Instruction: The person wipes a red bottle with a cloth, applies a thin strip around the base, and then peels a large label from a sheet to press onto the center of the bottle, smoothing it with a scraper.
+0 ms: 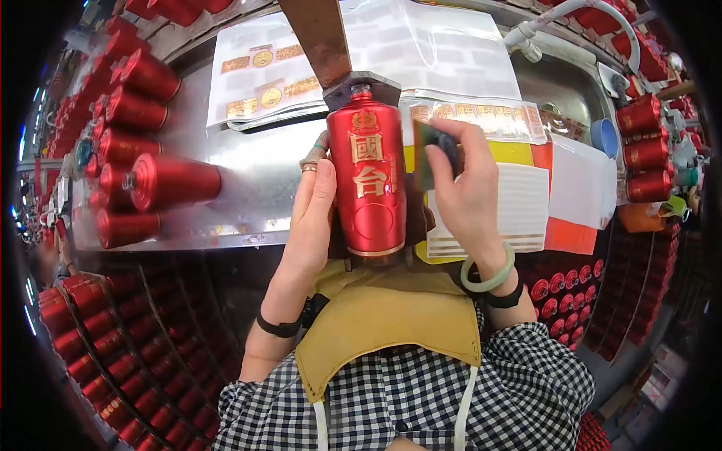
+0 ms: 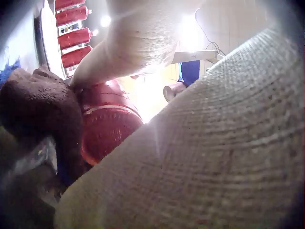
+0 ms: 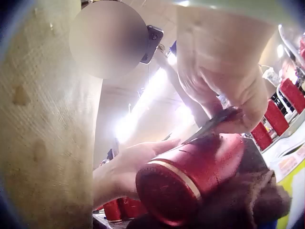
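Observation:
A red bottle [image 1: 368, 180] with gold characters lies with its base toward me. Its neck end meets a dark angular block [image 1: 376, 86] with a brown bar above it. My left hand [image 1: 310, 207] grips the bottle's left side, thumb along it and a covering on a fingertip; its other fingers are partly hidden. On the right, my right hand [image 1: 468, 180] pinches a dark, flat, scraper-like piece [image 1: 440, 154] beside the bottle. In the right wrist view that piece's thin edge [image 3: 205, 126] overlaps the bottle's upper side. A dark brown cloth [image 3: 257, 191] lies under the bottle.
Sheets of gold labels [image 1: 263, 75] cover the table's back. Striped white paper [image 1: 496, 207] lies on yellow sheets at right. More red bottles [image 1: 177, 183] stand at left and right, with racks of them [image 1: 120, 353] below the table. A blue cup [image 1: 604, 137] sits at the right edge.

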`<state>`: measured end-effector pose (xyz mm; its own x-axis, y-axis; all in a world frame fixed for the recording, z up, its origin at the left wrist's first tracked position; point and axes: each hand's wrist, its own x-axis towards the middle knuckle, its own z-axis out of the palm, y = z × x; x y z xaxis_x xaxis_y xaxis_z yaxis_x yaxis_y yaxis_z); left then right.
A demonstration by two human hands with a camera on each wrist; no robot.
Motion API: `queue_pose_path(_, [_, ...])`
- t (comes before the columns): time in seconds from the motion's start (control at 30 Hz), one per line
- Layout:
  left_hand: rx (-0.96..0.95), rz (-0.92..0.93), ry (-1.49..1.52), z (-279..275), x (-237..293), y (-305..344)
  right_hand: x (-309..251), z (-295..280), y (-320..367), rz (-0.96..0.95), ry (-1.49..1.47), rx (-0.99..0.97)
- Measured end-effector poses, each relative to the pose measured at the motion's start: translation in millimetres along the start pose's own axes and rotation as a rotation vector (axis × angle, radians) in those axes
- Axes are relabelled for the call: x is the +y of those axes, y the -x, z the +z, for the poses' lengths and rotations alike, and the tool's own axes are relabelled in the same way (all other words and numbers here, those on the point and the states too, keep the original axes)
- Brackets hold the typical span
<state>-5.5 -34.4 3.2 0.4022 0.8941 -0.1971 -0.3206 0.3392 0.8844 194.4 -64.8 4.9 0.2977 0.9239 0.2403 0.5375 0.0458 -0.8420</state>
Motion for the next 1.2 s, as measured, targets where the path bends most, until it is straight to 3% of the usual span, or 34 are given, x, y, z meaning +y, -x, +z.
queue_pose_path(0.1, [0.02,0.037,-0.066,-3.8,-1.7,-2.1,1.1,-6.3,0.5,0.055,-0.165,0.006])
queue_pose_path(0.13, [0.036,0.046,-0.106,-2.6,-3.2,-1.7,-13.9,-8.6,1.5,0.093,-0.425,-0.011])
queue_pose_path(0.17, [0.041,0.044,-0.105,-0.7,-2.3,-1.1,-12.1,-6.7,2.1,0.095,-0.426,-0.016])
queue_pose_path(0.23, [0.046,0.049,-0.123,4.3,1.2,0.2,-4.4,-0.3,3.6,0.031,-0.202,-0.183])
queue_pose_path(0.43, [0.009,0.092,-0.132,-2.3,-3.6,-1.4,-13.4,-15.5,-27.8,-0.122,-0.022,-0.066])
queue_pose_path(0.5, [-0.015,0.092,-0.1,-3.0,-5.9,-1.0,-23.7,-21.1,-36.1,-0.359,0.144,-0.058])
queue_pose_path(0.63, [-0.002,0.094,-0.076,-1.5,-3.5,-1.4,-38.5,-12.3,-40.4,-0.397,0.002,0.027])
queue_pose_path(0.7, [-0.006,0.144,-0.302,-2.9,-5.3,-1.4,-41.7,-12.2,-42.5,-0.431,0.014,0.048])
queue_pose_path(0.8, [-0.026,0.129,-0.27,-3.3,-3.4,-1.9,-43.4,-13.8,-43.6,-0.466,0.037,0.015])
queue_pose_path(0.87, [-0.035,0.111,-0.201,0.7,-0.3,-1.6,-40.9,-13.8,-47.3,-0.654,0.133,-0.016])
queue_pose_path(0.9, [-0.044,0.093,-0.131,1.3,0.8,-1.6,-38.6,-12.7,-45.2,-0.654,0.134,-0.015])
queue_pose_path(0.97, [-0.075,0.09,-0.073,-10.3,-7.1,-3.7,-31.1,-7.8,-34.0,-0.858,0.271,-0.125])
queue_pose_path(1.1, [-0.081,0.064,-0.021,-12.1,-10.2,-7.8,-46.8,-3.2,12.5,-1.058,0.156,-0.444])
queue_pose_path(1.13, [-0.068,0.03,-0.001,-14.7,-11.0,-10.0,-51.9,0.5,7.8,-1.048,0.199,-0.471])
queue_pose_path(1.2, [-0.058,-0.048,-0.048,-12.6,-0.1,-2.9,-45.2,19.6,-23.9,-0.931,0.302,-0.312])
